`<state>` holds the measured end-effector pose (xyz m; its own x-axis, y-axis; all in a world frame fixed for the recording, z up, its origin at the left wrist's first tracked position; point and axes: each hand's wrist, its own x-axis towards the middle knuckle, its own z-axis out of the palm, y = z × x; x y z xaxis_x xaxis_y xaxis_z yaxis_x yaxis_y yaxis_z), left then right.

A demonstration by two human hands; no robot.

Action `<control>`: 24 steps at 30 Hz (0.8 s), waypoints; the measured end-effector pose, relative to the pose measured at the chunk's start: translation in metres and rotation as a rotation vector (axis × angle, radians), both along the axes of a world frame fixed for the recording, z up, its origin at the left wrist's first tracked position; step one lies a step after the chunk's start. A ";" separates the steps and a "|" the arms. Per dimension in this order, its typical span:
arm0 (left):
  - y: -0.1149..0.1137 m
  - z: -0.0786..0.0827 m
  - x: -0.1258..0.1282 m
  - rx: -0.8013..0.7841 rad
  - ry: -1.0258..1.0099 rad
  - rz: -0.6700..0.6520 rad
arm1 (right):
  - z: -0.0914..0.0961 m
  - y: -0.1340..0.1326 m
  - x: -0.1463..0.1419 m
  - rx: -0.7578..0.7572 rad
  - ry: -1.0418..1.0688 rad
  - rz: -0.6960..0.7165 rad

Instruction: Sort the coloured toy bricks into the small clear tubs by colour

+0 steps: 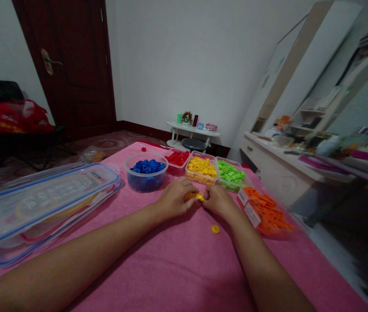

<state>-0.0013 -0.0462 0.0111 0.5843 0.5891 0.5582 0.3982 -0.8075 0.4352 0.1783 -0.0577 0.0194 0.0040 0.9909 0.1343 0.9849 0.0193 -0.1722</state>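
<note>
Our left hand (174,200) and right hand (219,201) meet low over the pink surface (177,264); the fingers of both are clamped on a small yellow piece (194,196) held between them; a round yellow stud (215,229) lies near the right wrist; beyond stand the blue tub (145,173), yellow tub (201,169) and green tub (231,173); the orange tub (266,213) sits just right of the hands.

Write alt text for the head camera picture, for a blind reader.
The left hand and right hand pinch a small yellow piece together over a pink cloth. Near them stand tubs of blue, red, yellow, green and orange bricks; clear lids lie stacked at left.
</note>
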 end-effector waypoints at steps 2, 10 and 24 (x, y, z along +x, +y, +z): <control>0.001 0.004 0.003 -0.302 -0.216 0.027 | 0.001 0.001 0.006 -0.016 0.024 -0.009; 0.002 0.015 0.002 -1.576 -0.854 -0.254 | 0.041 -0.007 -0.001 0.006 0.572 0.145; 0.013 0.017 -0.001 -1.560 -0.825 -0.061 | 0.005 0.004 0.027 -0.008 -0.012 -0.015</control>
<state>-0.0025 -0.0330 0.0285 0.5061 0.8019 -0.3175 -0.3148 0.5145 0.7976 0.2056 -0.0536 0.0245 0.0176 0.9919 0.1260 0.9870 0.0029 -0.1605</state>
